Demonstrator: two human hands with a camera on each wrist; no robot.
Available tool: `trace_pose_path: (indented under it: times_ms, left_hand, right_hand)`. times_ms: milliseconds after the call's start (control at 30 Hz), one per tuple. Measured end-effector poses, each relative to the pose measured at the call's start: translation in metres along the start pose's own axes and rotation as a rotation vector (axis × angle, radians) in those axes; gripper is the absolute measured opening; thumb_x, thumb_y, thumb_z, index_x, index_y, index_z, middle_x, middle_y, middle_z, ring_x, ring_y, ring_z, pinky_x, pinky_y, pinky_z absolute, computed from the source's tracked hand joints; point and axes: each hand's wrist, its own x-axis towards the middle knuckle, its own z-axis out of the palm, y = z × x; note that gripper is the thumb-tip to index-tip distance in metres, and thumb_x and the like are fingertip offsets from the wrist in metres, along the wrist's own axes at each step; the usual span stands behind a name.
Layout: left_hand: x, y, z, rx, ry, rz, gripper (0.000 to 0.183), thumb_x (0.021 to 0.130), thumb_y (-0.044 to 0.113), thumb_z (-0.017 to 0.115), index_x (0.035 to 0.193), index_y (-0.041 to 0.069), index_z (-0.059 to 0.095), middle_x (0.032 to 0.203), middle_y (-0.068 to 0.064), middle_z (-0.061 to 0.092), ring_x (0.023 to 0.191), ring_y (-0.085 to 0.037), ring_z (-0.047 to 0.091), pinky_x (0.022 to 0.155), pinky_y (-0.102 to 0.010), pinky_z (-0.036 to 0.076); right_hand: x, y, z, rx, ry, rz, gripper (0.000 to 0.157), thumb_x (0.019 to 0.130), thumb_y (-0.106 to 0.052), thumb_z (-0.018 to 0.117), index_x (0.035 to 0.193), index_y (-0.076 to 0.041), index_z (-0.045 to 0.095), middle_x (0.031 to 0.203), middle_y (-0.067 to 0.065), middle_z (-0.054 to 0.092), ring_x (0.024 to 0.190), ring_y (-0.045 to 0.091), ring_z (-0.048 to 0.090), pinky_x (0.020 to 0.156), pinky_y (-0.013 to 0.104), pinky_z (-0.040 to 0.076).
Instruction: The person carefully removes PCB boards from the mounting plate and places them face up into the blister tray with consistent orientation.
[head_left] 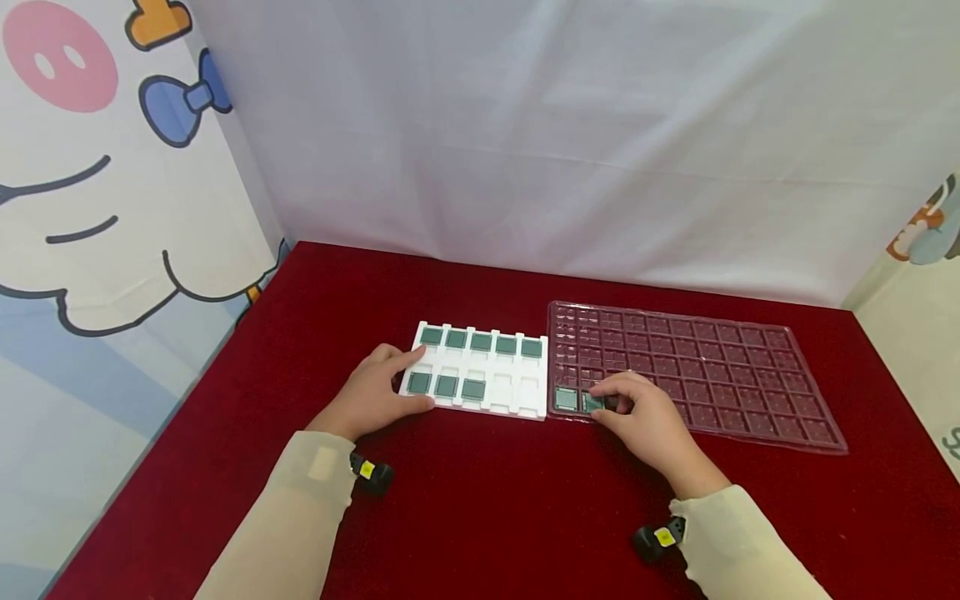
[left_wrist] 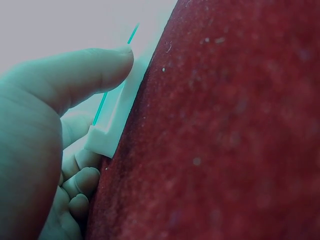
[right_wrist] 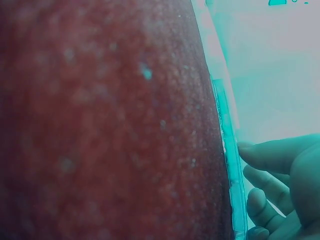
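Note:
At the left end of a white plastic tray (head_left: pixel 529 393), my left hand (head_left: pixel 367 396) grips the edge, thumb along the front side and fingers at the far side. Square green chips fill the tray's back row, and a few more sit at the left of its front row. My right hand (head_left: pixel 648 421) pinches a green chip (head_left: pixel 591 403) between thumb and fingers, low over the front row of a clear compartment tray (head_left: pixel 701 372). Just left of those fingertips lies another green chip (head_left: pixel 566 399) in the corner compartment. In the right wrist view, the thumb (right_wrist: pixel 265 154) is right at the clear tray's edge.
Both trays lie side by side on a dark red cloth-covered table (head_left: pixel 480 508). A white curtain (head_left: pixel 525 150) hangs behind it, and a cartoon-printed sheet (head_left: pixel 112 183) is at the left. Small black cameras sit on both wrists.

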Motion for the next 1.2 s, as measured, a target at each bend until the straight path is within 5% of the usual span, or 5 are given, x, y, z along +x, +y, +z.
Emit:
trace_pose_path:
  times_ms: [500, 1200]
  left_hand:
    - [0.002, -0.003, 0.001, -0.006, 0.006, 0.015, 0.088, 0.083, 0.041, 0.084, 0.159, 0.019, 0.044, 0.13, -0.007, 0.051, 0.113, -0.025, 0.047, 0.092, -0.041, 0.046]
    - [0.001, -0.003, 0.001, -0.006, 0.005, 0.011, 0.087, 0.084, 0.041, 0.083, 0.158, 0.019, 0.044, 0.13, -0.007, 0.051, 0.113, -0.024, 0.048, 0.091, -0.041, 0.046]
  right_hand:
    - [0.0, -0.01, -0.001, 0.043, 0.013, -0.019, 0.023, 0.089, -0.007, 0.08, 0.112, -0.009, 0.078, 0.116, 0.006, 0.067, 0.08, 0.018, 0.05, 0.069, 0.036, 0.044]
    - [0.007, -0.035, 0.023, 0.088, -0.003, -0.019, 0.025, 0.089, -0.008, 0.081, 0.114, -0.011, 0.077, 0.113, 0.004, 0.066, 0.08, 0.019, 0.051, 0.069, 0.036, 0.044]
